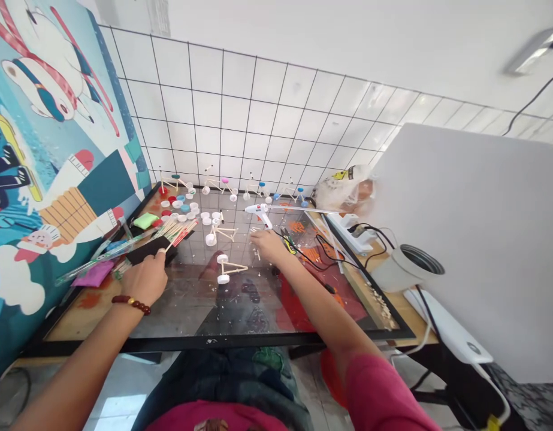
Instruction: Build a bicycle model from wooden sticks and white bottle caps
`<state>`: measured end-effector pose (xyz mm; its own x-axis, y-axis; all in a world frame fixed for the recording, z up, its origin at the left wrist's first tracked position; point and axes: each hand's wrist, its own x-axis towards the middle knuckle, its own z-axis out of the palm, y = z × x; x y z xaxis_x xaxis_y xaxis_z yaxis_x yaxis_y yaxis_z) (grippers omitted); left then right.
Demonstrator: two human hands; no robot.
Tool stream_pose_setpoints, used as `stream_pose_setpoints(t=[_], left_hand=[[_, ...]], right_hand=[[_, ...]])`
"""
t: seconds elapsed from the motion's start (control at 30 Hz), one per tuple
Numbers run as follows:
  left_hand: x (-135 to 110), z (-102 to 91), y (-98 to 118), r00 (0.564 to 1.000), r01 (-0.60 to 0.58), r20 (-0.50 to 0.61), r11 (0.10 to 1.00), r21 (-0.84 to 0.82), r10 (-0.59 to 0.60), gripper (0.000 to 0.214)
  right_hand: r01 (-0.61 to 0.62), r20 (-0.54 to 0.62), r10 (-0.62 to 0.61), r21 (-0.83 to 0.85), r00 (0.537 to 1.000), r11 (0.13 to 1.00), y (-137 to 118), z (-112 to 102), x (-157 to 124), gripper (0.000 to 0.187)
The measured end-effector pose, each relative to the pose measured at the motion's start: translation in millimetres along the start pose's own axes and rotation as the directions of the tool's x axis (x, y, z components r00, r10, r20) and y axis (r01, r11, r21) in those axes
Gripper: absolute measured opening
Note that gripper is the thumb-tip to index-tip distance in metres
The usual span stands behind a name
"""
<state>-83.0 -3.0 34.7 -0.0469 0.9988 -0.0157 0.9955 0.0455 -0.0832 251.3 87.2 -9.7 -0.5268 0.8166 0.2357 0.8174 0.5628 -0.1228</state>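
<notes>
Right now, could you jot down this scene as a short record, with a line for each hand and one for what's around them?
Left hand: fingers on a black pad, beside a bundle of wooden sticks
Left wrist: bead bracelet
Right hand: fingertips at a glass tabletop, near a white glue gun
Around: stick-and-cap models, loose bottle caps, power strip

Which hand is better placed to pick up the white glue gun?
Right, probably. The right hand is just below the glue gun on the glass tabletop, with nothing visible between them. The left hand is farther away, beside the wooden sticks.
</notes>
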Motion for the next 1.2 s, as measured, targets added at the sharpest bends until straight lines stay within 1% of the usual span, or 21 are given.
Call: stream_pose_setpoints(t=[0.1, 0.17, 0.2, 0.27, 0.3, 0.33, 0.4, 0.43, 0.47, 0.5, 0.57, 0.63, 0.67, 0.7, 0.77, 0.87, 0.93, 1.0, 1.07, 1.13, 1.2], left_hand=[[0, 2.7, -1, 0.996, -0.046, -0.067, 0.996, 0.073, 0.051, 0.047], [3, 2.0, -6, 0.984, -0.091, -0.142, 0.992, 0.093, 0.104, 0.041], [5, 1.3, -8, 0.974, -0.118, -0.186, 0.99, 0.071, 0.13, 0.039], [16, 0.3, -7, 0.942, -0.193, -0.292, 0.979, -0.064, 0.166, 0.035], [24, 0.6, -3, 0.923, -0.245, -0.343, 0.954, -0.17, 0.176, 0.035], [33, 1.5, 3, 0.906, -0.302, -0.385, 0.908, -0.291, 0.177, 0.035], [52, 5.1, 21, 0.886, -0.399, -0.43, 0.761, -0.513, 0.174, 0.045], [62, 7.3, 31, 0.89, -0.415, -0.426, 0.683, -0.601, 0.166, 0.053], [71, 9.4, 43, 0.897, -0.41, -0.416, 0.633, -0.657, 0.149, 0.062], [79, 11.2, 53, 0.901, -0.403, -0.411, 0.618, -0.675, 0.139, 0.071], [90, 14.0, 71, 0.9, -0.419, -0.399, 0.593, -0.688, 0.174, 0.088], [98, 16.9, 81, 0.897, -0.438, -0.378, 0.572, -0.693, 0.23, 0.099], [100, 19.0, 83, 0.898, -0.44, -0.364, 0.559, -0.703, 0.249, 0.101], [102, 21.9, 84, 0.9, -0.436, -0.35, 0.54, -0.72, 0.26, 0.1], [106, 30.0, 82, 0.908, -0.416, -0.324, 0.471, -0.778, 0.267, 0.093], [112, 45.2, 77, 0.924, -0.365, -0.293, 0.336, -0.868, 0.246, 0.077], [114, 53.2, 75, 0.933, -0.337, -0.278, 0.287, -0.897, 0.227, 0.068], [115, 57.0, 75, 0.938, -0.329, -0.282, 0.265, -0.906, 0.201, 0.066], [113, 56.4, 77, 0.938, -0.339, -0.303, 0.258, -0.905, 0.17, 0.066], [111, 53.0, 80, 0.933, -0.357, -0.326, 0.283, -0.89, 0.15, 0.059], [109, 48.4, 83, 0.93, -0.367, -0.338, 0.323, -0.872, 0.144, 0.045]], right_hand=[[-0.017, -0.028, 0.017, 0.008, 0.999, 1.0, 3, -8, -7, 0.028], [0.032, -0.018, -0.032, 0.048, 0.999, 0.998, 0, -10, -11, 0.023], [0.062, -0.006, -0.062, 0.075, 0.998, 0.995, -1, -9, -13, 0.019], [0.075, 0.001, -0.076, 0.129, 0.997, 0.989, -3, -8, -14, 0.013], [0.052, -0.01, -0.051, 0.149, 0.999, 0.987, -2, -7, -13, 0.013], [0.013, -0.032, -0.008, 0.167, 0.999, 0.986, 0, -5, -11, 0.015], [-0.082, -0.087, 0.101, 0.204, 0.991, 0.976, 4, -2, -3, 0.02], [-0.12, -0.108, 0.147, 0.225, 0.983, 0.967, 5, 1, 2, 0.023], [-0.149, -0.123, 0.183, 0.249, 0.975, 0.957, 6, 4, 9, 0.026], [-0.168, -0.131, 0.211, 0.276, 0.969, 0.946, 5, 7, 16, 0.029], [-0.183, -0.134, 0.237, 0.327, 0.962, 0.927, 1, 15, 29, 0.035], [-0.177, -0.136, 0.243, 0.374, 0.961, 0.91, -4, 23, 37, 0.036], [-0.172, -0.139, 0.244, 0.396, 0.96, 0.902, -7, 26, 39, 0.035], [-0.167, -0.143, 0.246, 0.417, 0.959, 0.893, -9, 29, 40, 0.033], [-0.156, -0.151, 0.249, 0.456, 0.957, 0.876, -12, 33, 40, 0.027], [-0.136, -0.158, 0.247, 0.508, 0.956, 0.851, -14, 36, 36, 0.02], [-0.129, -0.163, 0.253, 0.536, 0.954, 0.834, -15, 36, 34, 0.02], [-0.125, -0.171, 0.259, 0.554, 0.951, 0.823, -18, 36, 33, 0.02], [-0.116, -0.179, 0.257, 0.564, 0.95, 0.818, -20, 36, 33, 0.019], [-0.104, -0.187, 0.251, 0.569, 0.95, 0.816, -23, 37, 33, 0.018], [-0.097, -0.194, 0.248, 0.571, 0.949, 0.815, -25, 38, 32, 0.019]])
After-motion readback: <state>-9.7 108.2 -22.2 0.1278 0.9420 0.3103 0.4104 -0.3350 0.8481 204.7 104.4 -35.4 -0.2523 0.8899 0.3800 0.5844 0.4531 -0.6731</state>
